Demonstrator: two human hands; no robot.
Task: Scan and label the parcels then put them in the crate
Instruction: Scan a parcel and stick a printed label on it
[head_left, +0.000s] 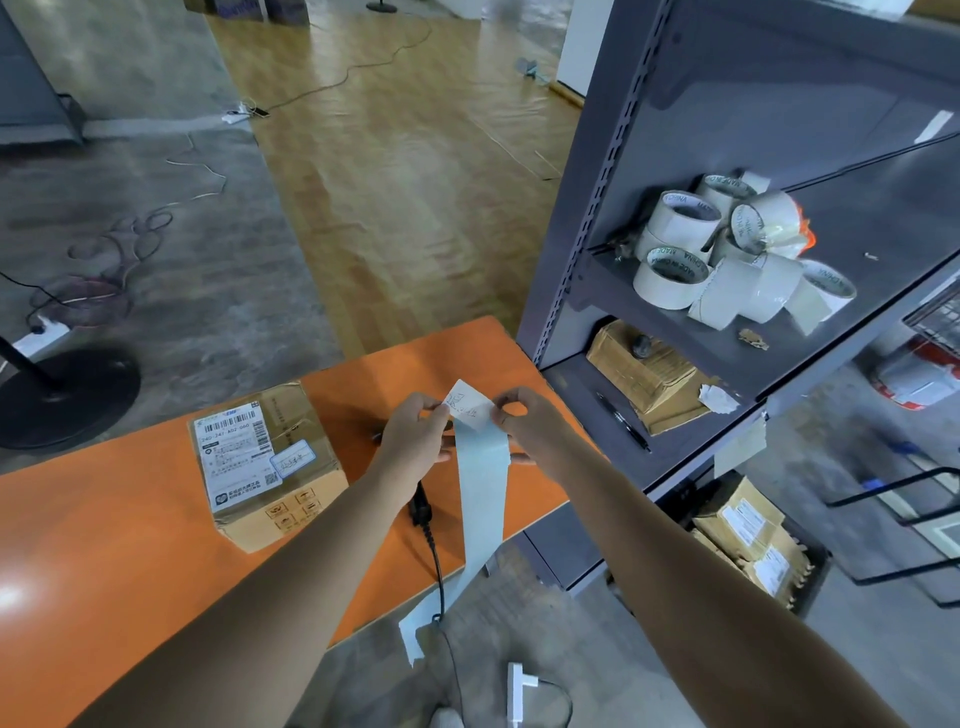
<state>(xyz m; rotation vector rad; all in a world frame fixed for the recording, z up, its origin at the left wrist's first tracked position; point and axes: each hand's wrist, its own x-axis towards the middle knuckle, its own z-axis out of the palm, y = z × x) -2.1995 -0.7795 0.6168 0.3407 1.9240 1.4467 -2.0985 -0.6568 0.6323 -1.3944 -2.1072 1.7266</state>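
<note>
A cardboard parcel (267, 465) lies on the orange table (130, 571), with a printed shipping label and a small handwritten sticker on top. Above the table's right part, my left hand (415, 436) and my right hand (524, 426) pinch a white handwritten label (470, 408) at the top of a long pale-blue backing strip (480, 519). The strip hangs down past the table's front edge. A black barcode scanner (420, 506) lies under my left forearm, its cable running off the table.
A grey metal shelf unit (587, 249) stands right of the table with several tape rolls (727, 254), a cardboard box (644, 374) and a pen (623, 423). Parcels sit in a crate (753, 540) low on the right. A black stand base (57, 400) is on the floor at left.
</note>
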